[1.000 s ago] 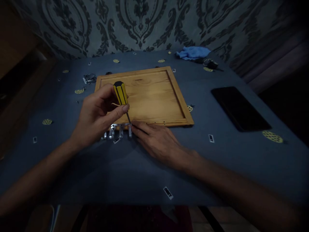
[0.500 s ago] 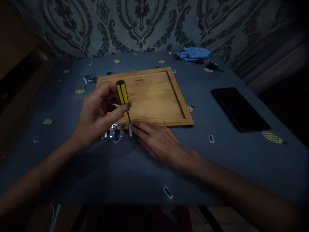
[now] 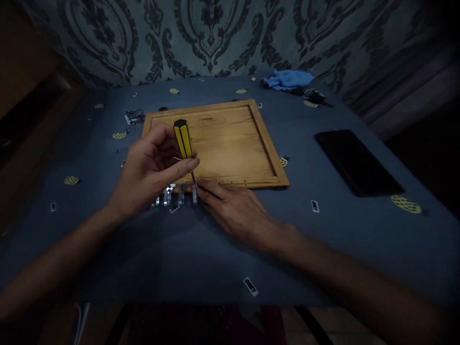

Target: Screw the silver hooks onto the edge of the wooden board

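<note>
My left hand (image 3: 142, 170) is closed around a screwdriver (image 3: 184, 139) with a yellow and black handle. It stands nearly upright, its shaft running down to a silver metal hook (image 3: 194, 195) at the near edge of a framed wooden board (image 3: 230, 143). From the right, my right hand (image 3: 239, 211) pinches at that same hook, its fingertips close beside the screwdriver tip; the thumb is hidden. Several similar hooks (image 3: 181, 195) hang in a row along the board's edge to the left. Small dark holes show in the edge right of my fingers.
A black phone or tablet (image 3: 358, 163) lies on the patterned grey-blue tablecloth (image 3: 172, 268) at the right. Behind it are a blue cloth (image 3: 289, 79) and a dark object (image 3: 316, 96). Small metal parts (image 3: 135, 115) lie left of the board. A patterned wall (image 3: 212, 38) rises behind.
My left thumb and fingers have shifted slightly on the screwdriver, the thumb reaching further right across it. My right hand and the board stay in place.
</note>
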Demonstrator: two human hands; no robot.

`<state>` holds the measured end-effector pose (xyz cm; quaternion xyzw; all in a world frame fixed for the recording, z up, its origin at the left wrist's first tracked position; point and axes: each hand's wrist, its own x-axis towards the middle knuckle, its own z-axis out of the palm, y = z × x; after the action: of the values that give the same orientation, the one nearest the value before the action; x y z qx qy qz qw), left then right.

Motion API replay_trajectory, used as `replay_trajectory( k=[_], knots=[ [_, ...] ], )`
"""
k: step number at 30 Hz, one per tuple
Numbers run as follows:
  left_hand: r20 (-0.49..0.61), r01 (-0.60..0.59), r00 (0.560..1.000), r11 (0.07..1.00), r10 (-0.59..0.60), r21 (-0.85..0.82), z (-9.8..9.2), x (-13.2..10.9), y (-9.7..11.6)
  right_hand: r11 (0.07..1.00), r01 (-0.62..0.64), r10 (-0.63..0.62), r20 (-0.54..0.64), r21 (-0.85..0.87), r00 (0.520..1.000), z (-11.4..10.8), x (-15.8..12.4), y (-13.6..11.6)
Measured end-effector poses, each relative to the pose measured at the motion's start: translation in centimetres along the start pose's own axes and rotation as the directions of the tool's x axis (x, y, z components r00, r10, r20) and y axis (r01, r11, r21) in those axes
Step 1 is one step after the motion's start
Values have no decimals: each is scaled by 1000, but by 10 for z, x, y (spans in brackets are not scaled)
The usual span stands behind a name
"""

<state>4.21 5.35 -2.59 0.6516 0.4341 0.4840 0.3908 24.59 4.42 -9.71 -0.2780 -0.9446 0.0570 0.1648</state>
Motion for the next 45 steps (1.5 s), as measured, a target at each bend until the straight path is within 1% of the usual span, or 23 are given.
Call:
replay_trajectory(
  k=[5,11,16,24,28,32,37,40,45],
  knots=[
    [-31,-14,999,999,15,48,1,0,-2,1000,-6,6,-3,8,1000,-2,0,-1],
    [16,-28,999,998,27,58,-2,-1,3,999,-6,7,-9,51,1000,-1,-1,1],
    [44,-40,998,998,38,45,-2,-1,0,999,-19,19,12,43,1000,-1,-1,0],
    [-3,-48,999,989,49,139,-4,0,-3,1000,0,0,7,28,1000,-2,0,0],
    [-8,-29,1000,992,30,122,-7,1,-3,1000,-5,5,8,24,1000,-1,0,0],
    [-2,-61,998,995,61,74,-8,2,-3,1000,2,-2,5,27,1000,-1,-1,1],
    [17,-57,998,991,55,118,-6,2,-4,1000,1,-1,-5,19,1000,1,-1,1],
    [41,-66,997,993,62,103,-6,3,-4,1000,-1,1,-10,16,1000,-1,-1,1],
    [30,-66,998,991,62,121,-7,2,-2,1000,-11,11,22,10,1000,-3,1,-1]
  ],
)
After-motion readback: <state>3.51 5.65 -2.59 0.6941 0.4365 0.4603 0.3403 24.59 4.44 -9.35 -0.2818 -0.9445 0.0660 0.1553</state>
